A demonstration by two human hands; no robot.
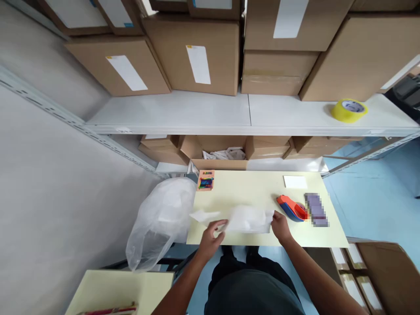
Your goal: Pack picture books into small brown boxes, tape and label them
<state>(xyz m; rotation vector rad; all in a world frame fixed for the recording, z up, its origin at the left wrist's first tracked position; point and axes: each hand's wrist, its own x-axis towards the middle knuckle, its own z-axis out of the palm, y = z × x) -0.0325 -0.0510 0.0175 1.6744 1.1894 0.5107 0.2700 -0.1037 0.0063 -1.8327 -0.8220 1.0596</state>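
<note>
head cam | worn high, looks forward and down | near table (pixel 262 188) | shelf (pixel 249 113) beyond

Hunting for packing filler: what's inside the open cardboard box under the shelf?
Crumpled white paper shows in the open cardboard box; whatever lies beneath is hidden by its front wall.

The thin sheet (pixel 250 219) gripped by the left hand (pixel 212 234) and right hand (pixel 279 225) looks soft, translucent and white, whether film or tissue I cannot tell, and lies on a smooth, matt pale-yellow table (pixel 249 188). The tape dispenser (pixel 290 208) is glossy red-and-blue plastic, and the big bag (pixel 160 221) is crinkled clear plastic with a faint sheen. The boxes (pixel 197 57) are matt brown cardboard with white paper labels — 1 on most — on a smooth, matt shelf (pixel 213 111).
</note>
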